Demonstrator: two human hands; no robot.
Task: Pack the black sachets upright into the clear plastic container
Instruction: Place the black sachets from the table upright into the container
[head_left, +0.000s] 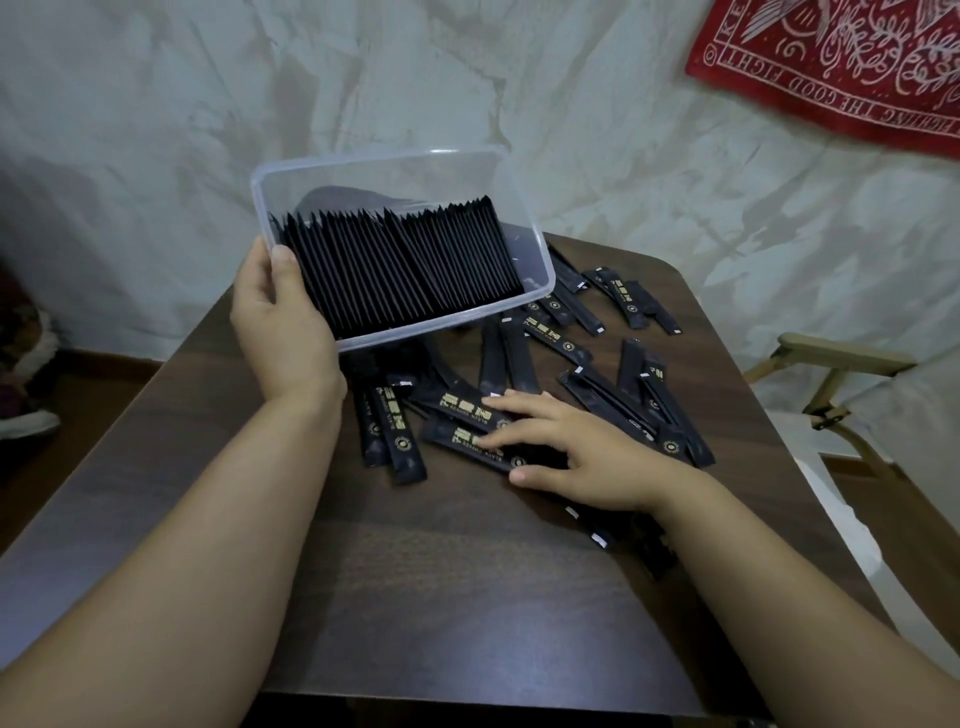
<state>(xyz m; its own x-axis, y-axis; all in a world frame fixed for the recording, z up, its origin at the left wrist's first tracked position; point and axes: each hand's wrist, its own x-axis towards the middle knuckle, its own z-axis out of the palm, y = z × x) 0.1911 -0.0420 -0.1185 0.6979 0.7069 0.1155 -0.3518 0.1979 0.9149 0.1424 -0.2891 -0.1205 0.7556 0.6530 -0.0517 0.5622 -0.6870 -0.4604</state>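
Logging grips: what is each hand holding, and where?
Left hand grips the clear plastic container at its left end, thumb over rim. Right hand only touches loose black sachets.

This looks like a room in a home: a red printed bandana cloth hangs upper right on a crumpled white sheet, a tan wooden folding-chair armrest stands at right, and a dark wood-grain surface fills the centre.

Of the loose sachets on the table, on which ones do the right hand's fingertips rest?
On the two gold-printed sachets lying side by side just left of the right hand; no fingertip reaches the others.
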